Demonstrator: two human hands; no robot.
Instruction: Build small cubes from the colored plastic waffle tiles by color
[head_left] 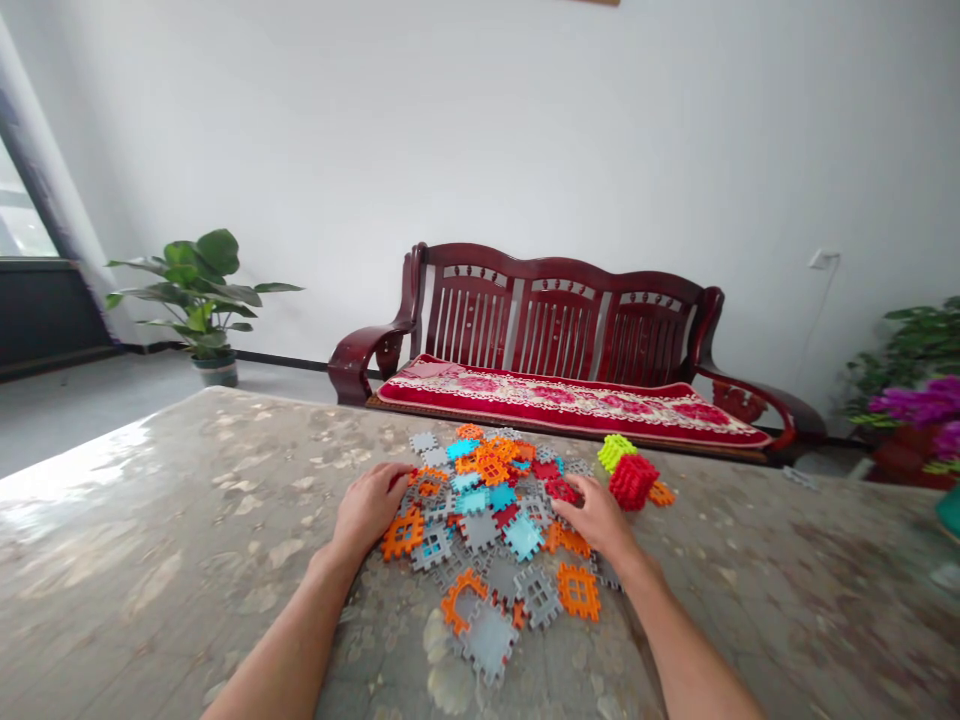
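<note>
My left hand [371, 508] and right hand [596, 515] flank the tile pile [487, 530], fingers released, flat on its edges; the red cube [632, 480] sits just beyond my right

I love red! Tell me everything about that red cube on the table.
The red cube looks like plastic, built from notched, grid-holed squares clipped together. It sits on the table right of the loose tile pile, against a yellow-green cube behind it and an orange tile beside it. The right hand lies close; touching is unclear.
</note>
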